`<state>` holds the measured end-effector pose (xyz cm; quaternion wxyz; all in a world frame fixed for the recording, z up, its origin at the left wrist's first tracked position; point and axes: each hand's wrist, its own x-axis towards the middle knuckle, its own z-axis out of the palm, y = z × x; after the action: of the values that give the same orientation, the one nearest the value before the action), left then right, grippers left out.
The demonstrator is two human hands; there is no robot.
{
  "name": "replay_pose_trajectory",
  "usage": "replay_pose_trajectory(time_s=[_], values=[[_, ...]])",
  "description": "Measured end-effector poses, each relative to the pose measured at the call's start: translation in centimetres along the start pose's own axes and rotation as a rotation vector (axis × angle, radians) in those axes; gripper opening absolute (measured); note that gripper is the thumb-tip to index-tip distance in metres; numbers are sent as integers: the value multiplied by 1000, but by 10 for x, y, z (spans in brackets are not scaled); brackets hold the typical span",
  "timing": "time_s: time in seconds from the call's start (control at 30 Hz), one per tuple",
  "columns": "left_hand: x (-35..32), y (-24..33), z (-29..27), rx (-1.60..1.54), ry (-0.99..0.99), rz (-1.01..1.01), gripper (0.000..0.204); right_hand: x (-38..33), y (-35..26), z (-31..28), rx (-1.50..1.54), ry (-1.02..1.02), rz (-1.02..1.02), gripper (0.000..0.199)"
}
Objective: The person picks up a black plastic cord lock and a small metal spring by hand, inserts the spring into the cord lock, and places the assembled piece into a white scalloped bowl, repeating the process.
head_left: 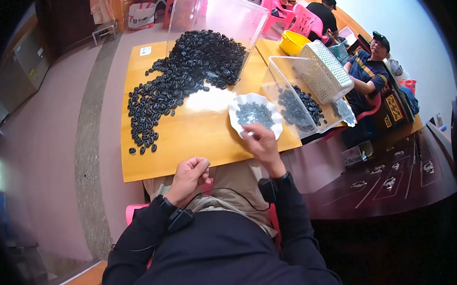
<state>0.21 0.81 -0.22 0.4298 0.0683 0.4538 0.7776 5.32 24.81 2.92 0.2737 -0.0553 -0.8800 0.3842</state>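
Note:
My left hand [189, 178] is held at the near edge of the wooden table [208, 156]. Its fingers are curled, with thumb and forefinger together; whatever they hold, if anything, is hidden. My right hand [264, 147] reaches over the near rim of a white scalloped dish [234, 123], its fingertips pinched. Anything in that pinch is too small to name. Small grey-blue pieces [254, 114] cover the dish's middle. Left of the dish spreads a big heap of black oval parts with holes [204, 57], thinning out toward the left edge.
A large clear bin [254, 27] lies behind the heap. Right of the dish, another clear bin [281, 71] holds more black parts, beside a white perforated basket [325, 69] and yellow basin [293, 43]. Another person [368, 72] sits at the right, one more [322, 16] farther back.

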Motion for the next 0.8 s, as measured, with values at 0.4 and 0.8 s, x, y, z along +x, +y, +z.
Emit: replay_pose_trajectory(time_s=[0.4,0.8], values=[[-3,1,0,-30,-8,23,18,-46,-43,57,522,-271,100,11],[-2,2,-3,-120,-15,30,15,-49,-34,62,631,-213,348,11]])
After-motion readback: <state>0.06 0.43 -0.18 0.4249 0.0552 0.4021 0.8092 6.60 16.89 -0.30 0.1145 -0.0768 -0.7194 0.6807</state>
